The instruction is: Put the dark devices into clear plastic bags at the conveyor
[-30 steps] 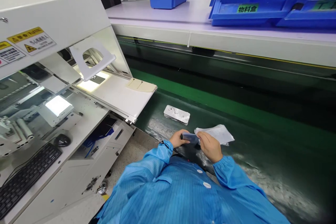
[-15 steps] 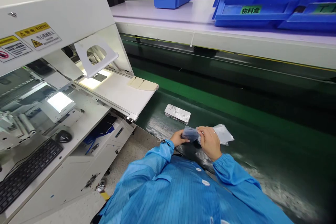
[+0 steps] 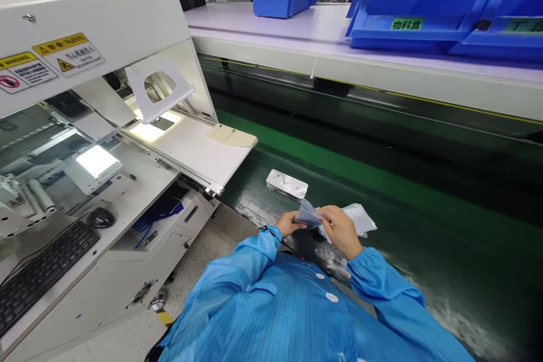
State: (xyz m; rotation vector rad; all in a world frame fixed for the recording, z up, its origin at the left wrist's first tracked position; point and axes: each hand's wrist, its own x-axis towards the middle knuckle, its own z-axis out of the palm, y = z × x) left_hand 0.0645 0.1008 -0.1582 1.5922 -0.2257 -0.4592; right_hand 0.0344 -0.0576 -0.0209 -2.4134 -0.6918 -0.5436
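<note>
While pinched between left hand [image 3: 287,223] and right hand [image 3: 341,230], a small bluish-grey translucent pouch [image 3: 309,215], tilted, crinkled.

**Layout at the conveyor**

Machine [image 3: 97,141] is set left of the belt [image 3: 382,209], keyboard [image 3: 42,274] and mouse [image 3: 100,218] on its lower shelf. A flat part [image 3: 287,184] lies on the belt, just behind both hands. Bins [image 3: 424,5] are placed on the worktop [image 3: 297,25] behind the belt.
</note>
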